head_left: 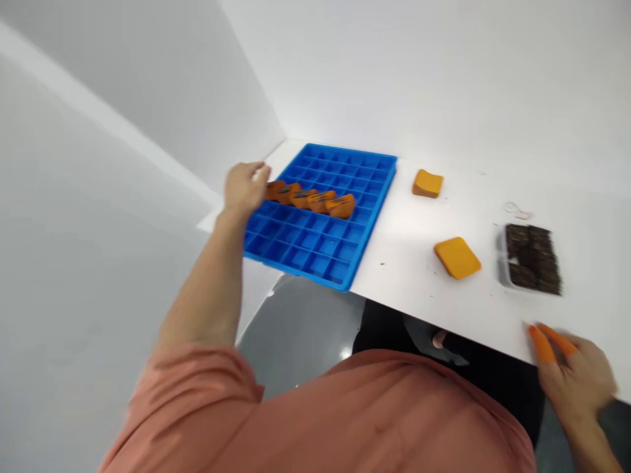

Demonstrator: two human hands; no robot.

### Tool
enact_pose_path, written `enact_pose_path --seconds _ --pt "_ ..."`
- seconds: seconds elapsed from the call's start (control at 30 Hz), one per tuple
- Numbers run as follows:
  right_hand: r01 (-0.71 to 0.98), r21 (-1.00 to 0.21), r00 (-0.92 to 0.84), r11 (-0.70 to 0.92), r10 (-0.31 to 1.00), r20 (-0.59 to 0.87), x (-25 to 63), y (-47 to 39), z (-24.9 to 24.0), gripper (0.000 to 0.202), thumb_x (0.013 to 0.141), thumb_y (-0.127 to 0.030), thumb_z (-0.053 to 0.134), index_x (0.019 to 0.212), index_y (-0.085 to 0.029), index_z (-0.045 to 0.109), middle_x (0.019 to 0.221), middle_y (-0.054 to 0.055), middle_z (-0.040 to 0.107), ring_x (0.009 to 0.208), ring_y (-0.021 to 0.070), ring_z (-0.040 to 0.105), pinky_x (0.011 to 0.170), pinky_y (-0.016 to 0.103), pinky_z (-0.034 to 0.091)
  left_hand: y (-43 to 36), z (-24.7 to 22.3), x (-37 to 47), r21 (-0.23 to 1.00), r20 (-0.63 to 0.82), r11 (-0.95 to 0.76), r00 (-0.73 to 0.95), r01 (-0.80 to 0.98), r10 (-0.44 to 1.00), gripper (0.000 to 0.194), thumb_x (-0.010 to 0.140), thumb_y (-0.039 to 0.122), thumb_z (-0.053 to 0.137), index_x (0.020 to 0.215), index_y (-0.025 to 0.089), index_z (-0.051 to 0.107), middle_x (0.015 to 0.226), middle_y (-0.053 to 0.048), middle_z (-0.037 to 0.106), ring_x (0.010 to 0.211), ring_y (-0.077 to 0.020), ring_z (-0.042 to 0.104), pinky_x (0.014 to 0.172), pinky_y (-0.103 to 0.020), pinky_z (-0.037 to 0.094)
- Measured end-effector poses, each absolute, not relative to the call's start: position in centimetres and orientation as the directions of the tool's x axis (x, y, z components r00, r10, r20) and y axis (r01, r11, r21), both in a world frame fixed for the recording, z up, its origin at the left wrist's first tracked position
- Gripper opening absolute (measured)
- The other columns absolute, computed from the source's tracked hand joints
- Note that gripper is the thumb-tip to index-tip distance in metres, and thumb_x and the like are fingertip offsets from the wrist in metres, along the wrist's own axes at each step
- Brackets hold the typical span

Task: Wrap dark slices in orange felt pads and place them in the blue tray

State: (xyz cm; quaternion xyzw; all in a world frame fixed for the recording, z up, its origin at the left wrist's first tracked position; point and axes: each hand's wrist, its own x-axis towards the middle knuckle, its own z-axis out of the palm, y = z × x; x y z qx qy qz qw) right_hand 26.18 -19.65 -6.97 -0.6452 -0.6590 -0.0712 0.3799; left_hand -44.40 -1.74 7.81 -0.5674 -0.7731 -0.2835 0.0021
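My left hand [246, 187] is at the left side of a blue compartment tray [372, 217], fingers curled at the near-left end of a row of orange folded sheets [341, 206]. It seems to grip the leftmost one, though its fingertips are partly hidden. Dark strips show within some folds of the row, which lies across the tray's middle. My right hand [574, 374] rests at the table's front edge with nothing in it. Two of its fingers wear orange finger covers and stretch forward, slightly apart.
On the white table [404, 256] lie two stacks of orange-yellow square sheets, a farther stack [427, 183] and a nearer stack [457, 257]. A clear container [503, 263] holds bundles of dark brown strips [535, 259]. Behind it are thin rubber-band-like loops [517, 210]. White walls border the table.
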Motion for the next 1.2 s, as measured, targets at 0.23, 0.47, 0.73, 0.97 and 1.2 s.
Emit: enact_pose_path --seconds 0.23,0.47,0.73,0.97,1.2 --pt "0.778 -0.590 0.139 0.216 0.857 0.496 25.4 -16.5 0.2 0.022 0.099 -0.053 0.081 0.103 -0.033 0.089 0.076 0.002 0.070 0.066 0.0225 0.064 0.064 0.042 0.053 -9.2 9.7 -29.9 0.382 0.627 -0.388 0.074 0.839 0.776 0.039 0.097 0.047 0.076 0.136 0.051 0.083 0.142 0.006 0.083 0.133 -0.0345 0.078 0.122 -0.058 0.058" --pt "0.971 -0.157 -0.193 0.178 0.978 -0.081 22.6 -5.6 7.4 0.031 0.096 -0.046 0.071 0.116 -0.032 0.091 0.114 0.006 0.082 0.103 0.0275 0.074 0.075 0.036 0.049 -9.9 5.6 -16.0 0.363 0.474 -0.673 0.494 0.645 0.729 0.026 0.102 0.045 0.076 0.124 0.034 0.087 0.119 -0.007 0.089 0.107 -0.0317 0.085 0.094 -0.047 0.070" --pt "0.982 -0.084 -0.188 0.169 0.912 -0.365 20.1 -3.2 8.5 0.029 0.096 -0.040 0.070 0.110 -0.025 0.090 0.118 0.012 0.086 0.100 0.0298 0.076 0.079 0.038 0.052 -3.6 0.6 -9.0 0.226 0.138 -0.699 0.688 0.678 0.712 0.064 0.090 0.019 0.058 0.153 0.017 0.074 0.164 -0.016 0.069 0.153 -0.0417 0.064 0.127 -0.064 0.055" --pt "0.968 -0.243 -0.144 0.063 0.932 -0.333 21.4 -3.3 9.0 0.022 0.095 -0.041 0.082 0.111 -0.029 0.091 0.113 0.002 0.087 0.100 0.0228 0.075 0.079 0.033 0.049 -1.6 0.4 -9.9 0.288 0.099 -0.711 0.718 0.642 0.689 0.041 0.095 0.037 0.072 0.132 0.029 0.088 0.154 -0.011 0.077 0.138 -0.0394 0.073 0.122 -0.062 0.057" --pt "0.867 -0.499 -0.154 -0.015 0.943 -0.296 22.8 -3.5 8.6 0.012 0.088 -0.034 0.089 0.097 -0.027 0.092 0.109 0.000 0.087 0.096 0.0199 0.075 0.079 0.033 0.054 -1.1 0.7 -10.4 0.342 0.134 -0.725 0.732 0.599 0.668 0.027 0.097 0.047 0.079 0.116 0.033 0.092 0.142 -0.008 0.084 0.125 -0.0334 0.076 0.112 -0.054 0.060"
